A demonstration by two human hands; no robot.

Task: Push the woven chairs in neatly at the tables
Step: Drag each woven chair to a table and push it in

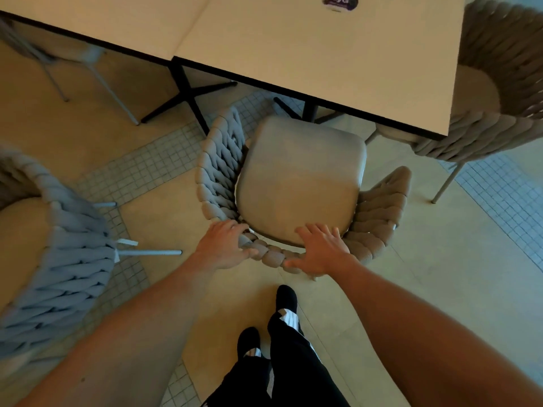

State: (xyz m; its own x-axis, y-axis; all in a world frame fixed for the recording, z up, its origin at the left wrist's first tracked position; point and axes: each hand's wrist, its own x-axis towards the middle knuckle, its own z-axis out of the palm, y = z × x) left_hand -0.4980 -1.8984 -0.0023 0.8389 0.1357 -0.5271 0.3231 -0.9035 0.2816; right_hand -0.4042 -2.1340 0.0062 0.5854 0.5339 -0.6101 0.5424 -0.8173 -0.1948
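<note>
Awaiting push: woven chair (296,183) clear of table (308,54); left hand (223,245) grips backrest, right hand (320,248) rests flat, fingers spread.

Woven chair (296,183): grey rope back, beige cushion, upright, seat front just at table (293,45) edge.

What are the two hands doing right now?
Left hand: holds the woven chair by its backrest rim, fingers curled over it.
Right hand: open, fingers spread flat over the same rim.
</note>
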